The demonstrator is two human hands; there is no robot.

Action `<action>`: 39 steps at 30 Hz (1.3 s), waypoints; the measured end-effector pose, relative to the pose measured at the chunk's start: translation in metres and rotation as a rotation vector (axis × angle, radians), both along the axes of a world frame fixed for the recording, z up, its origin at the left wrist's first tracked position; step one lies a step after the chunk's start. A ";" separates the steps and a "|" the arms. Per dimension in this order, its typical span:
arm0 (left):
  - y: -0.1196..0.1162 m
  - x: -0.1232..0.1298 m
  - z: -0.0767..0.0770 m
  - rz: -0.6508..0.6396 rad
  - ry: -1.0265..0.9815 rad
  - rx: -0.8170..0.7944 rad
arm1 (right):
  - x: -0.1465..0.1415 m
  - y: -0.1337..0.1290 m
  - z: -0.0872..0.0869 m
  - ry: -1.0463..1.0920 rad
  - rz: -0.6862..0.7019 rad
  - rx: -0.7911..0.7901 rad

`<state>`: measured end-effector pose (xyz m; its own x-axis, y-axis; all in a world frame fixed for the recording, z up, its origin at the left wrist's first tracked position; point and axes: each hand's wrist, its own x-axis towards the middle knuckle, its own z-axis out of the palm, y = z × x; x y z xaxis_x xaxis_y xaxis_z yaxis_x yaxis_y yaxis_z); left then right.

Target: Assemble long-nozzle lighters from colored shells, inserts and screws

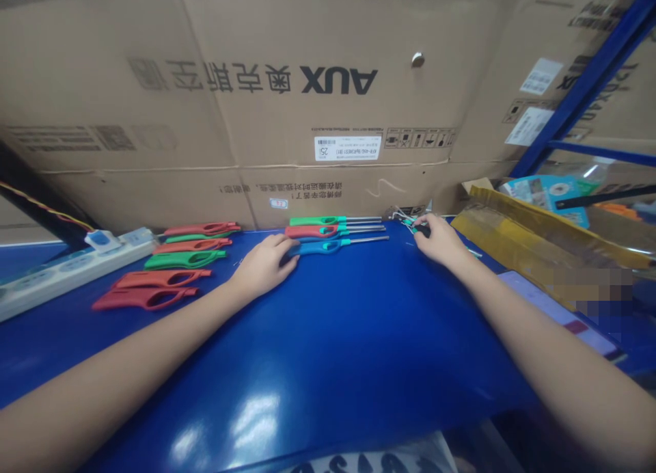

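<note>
My left hand (264, 266) is closed over the rear end of a blue gas lighter (320, 247) lying on the blue table. Behind it lie a red lighter (312, 231) and a green lighter (312, 221), their metal tubes pointing right. My right hand (439, 239) is closed on a black-handled tool (423, 230); its kind is mostly hidden by my fingers. A thin metal rod (475, 253) shows beyond that hand. Small white and teal parts (402, 217) lie in a heap just left of the right hand.
Several red and green lighter shells (148, 298) lie at left, beside a white power strip (76, 268) with a plug. A large cardboard sheet (256, 131) stands behind the table. At right are a taped cardboard box (517, 247), a phone (558, 312) and a blue metal post (584, 83).
</note>
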<state>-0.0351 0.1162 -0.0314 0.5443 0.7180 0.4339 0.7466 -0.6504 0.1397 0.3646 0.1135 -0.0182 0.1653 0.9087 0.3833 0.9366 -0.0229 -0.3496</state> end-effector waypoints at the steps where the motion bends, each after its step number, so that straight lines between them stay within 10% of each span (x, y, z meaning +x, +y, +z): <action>1: 0.000 0.000 0.000 0.002 0.000 0.000 | 0.002 0.000 0.001 0.003 -0.008 0.013; 20: -0.001 0.001 0.000 0.024 0.002 0.016 | 0.004 -0.011 0.019 -0.027 0.019 -0.061; 32: -0.003 0.002 0.001 0.030 0.062 0.074 | -0.005 -0.004 -0.016 -0.208 0.180 -0.096; 39: -0.015 -0.005 0.058 0.035 0.181 0.147 | -0.024 -0.016 -0.005 -0.284 0.247 0.019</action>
<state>-0.0401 0.1014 0.0264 0.5985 0.6742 0.4327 0.7736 -0.6268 -0.0934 0.3409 0.0975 -0.0232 -0.1735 0.9003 0.3993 0.9728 0.2199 -0.0731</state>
